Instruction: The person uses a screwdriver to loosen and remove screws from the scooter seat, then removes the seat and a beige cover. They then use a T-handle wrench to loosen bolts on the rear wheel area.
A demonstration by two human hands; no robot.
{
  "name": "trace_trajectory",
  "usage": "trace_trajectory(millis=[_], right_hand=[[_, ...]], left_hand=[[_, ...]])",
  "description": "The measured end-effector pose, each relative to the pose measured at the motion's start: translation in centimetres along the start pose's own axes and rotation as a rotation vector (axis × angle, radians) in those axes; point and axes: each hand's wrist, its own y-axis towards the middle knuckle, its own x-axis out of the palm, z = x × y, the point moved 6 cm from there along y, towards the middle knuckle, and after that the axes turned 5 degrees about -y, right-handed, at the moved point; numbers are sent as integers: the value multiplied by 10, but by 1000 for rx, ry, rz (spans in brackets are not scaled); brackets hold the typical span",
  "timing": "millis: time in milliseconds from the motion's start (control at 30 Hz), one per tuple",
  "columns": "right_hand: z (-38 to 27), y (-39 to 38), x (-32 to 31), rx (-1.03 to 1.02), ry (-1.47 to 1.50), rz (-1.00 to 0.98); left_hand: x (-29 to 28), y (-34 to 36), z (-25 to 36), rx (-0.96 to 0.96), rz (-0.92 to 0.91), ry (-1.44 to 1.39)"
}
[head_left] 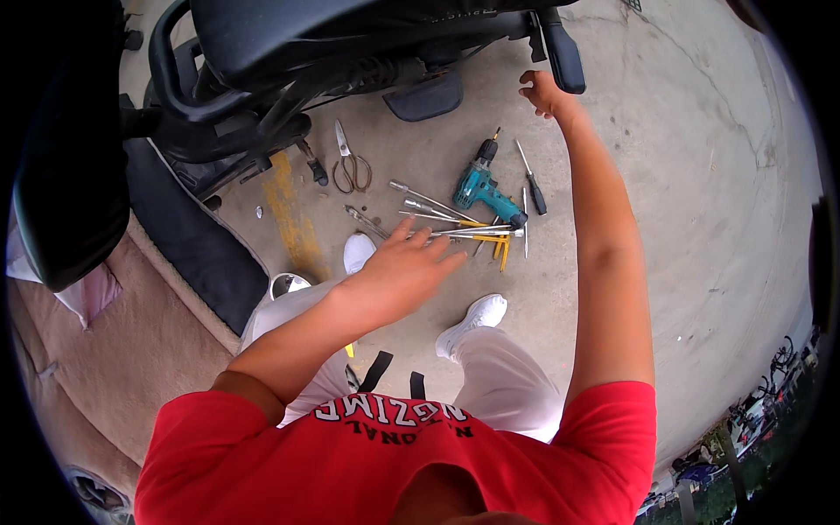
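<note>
My left hand (398, 271) is open, fingers spread, above a bunch of metal T-handle and socket wrenches (437, 210) on the ground; it seems to hold nothing. Among them lie yellow-handled tools (500, 238). My right hand (542, 94) reaches far forward with bent fingers apart and nothing visible in them, beside a black rounded end part (564, 57) of the dark vehicle (262, 44). Between my hands lies a teal cordless drill (477, 185) with a bit in its chuck. A black-handled screwdriver (535, 194) is right of it. Scissors (350, 166) lie to the left.
The vehicle, with its black grab rail (166, 61), stands across the far side. A seat with beige fabric (131, 350) and a dark edge panel (192, 236) is at my left. My white shoes (472, 322) stand near the tools. A worn yellow line (293, 214) marks the concrete.
</note>
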Motion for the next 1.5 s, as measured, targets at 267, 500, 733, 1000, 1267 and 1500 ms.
trace_trajectory(millis=[267, 500, 733, 1000, 1267, 1500], right_hand=[[-36, -79, -23, -94, -400, -50], [-105, -307, 55, -174, 612, 107], [-123, -484, 109, 195, 660, -31], [101, -570, 122, 557, 569, -70], [65, -744, -49, 696, 1047, 60], [79, -840, -61, 619, 1053, -55]], left_hand=[[6, -5, 11, 36, 62, -239], [117, -20, -13, -494, 323, -1872], [118, -106, 125, -773, 67, -2732], [-331, -236, 156, 455, 847, -1753], [-512, -389, 431, 1614, 529, -1188], [-506, -444, 559, 1720, 273, -887]])
